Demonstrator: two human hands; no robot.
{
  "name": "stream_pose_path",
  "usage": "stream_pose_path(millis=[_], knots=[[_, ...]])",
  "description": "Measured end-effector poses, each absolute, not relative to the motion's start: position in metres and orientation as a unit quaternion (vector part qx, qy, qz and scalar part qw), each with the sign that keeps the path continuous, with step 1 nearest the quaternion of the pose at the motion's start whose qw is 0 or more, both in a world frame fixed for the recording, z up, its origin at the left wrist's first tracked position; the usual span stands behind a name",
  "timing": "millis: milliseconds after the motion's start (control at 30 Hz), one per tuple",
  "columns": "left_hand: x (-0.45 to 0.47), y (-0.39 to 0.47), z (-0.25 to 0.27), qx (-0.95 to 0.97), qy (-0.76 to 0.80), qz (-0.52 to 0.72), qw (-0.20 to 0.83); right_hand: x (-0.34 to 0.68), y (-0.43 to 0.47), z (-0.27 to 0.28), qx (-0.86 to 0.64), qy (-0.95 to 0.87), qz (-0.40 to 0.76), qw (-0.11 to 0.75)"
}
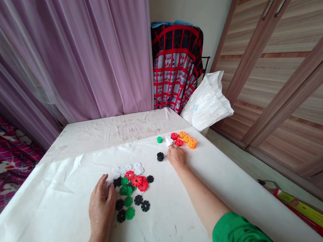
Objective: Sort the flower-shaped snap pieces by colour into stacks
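Note:
My left hand (101,204) rests on its side at the left edge of a loose pile of notched plastic discs. Its fingers are stretched out, thumb apart, with a black disc showing by the thumb tip. The pile holds white discs (128,168), red discs (137,180), green discs (128,201) and black discs (145,206). Farther off, my right hand (177,156) reaches forward with closed fingertips on a small stack of white discs (169,140). Just left of that hand stands a black stack (160,156). The undersides of the right fingers are hidden.
Past my right hand are a green stack (159,139), red stacks (178,142) and orange stacks (192,143). A white cloth covers the table (56,193). A white plastic bag (207,102) hangs by its far right corner. Wooden cabinets (283,73) stand at right, a purple curtain (108,53) behind.

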State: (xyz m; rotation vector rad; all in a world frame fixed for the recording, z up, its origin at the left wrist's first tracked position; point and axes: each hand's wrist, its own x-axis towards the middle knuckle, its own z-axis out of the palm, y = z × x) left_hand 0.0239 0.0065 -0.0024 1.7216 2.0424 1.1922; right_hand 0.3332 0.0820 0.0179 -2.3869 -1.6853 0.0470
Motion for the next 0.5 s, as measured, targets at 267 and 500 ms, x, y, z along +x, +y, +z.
stream_pose_path(millis=[267, 500], knots=[[0.024, 0.01, -0.004, 0.592, 0.687, 0.41, 0.101, 0.329, 0.057, 0.019, -0.803, -0.584, 0.027, 0.111], [0.028, 0.002, -0.001, 0.599, 0.684, 0.406, 0.094, 0.329, 0.021, 0.015, -0.795, -0.591, 0.029, 0.136]])
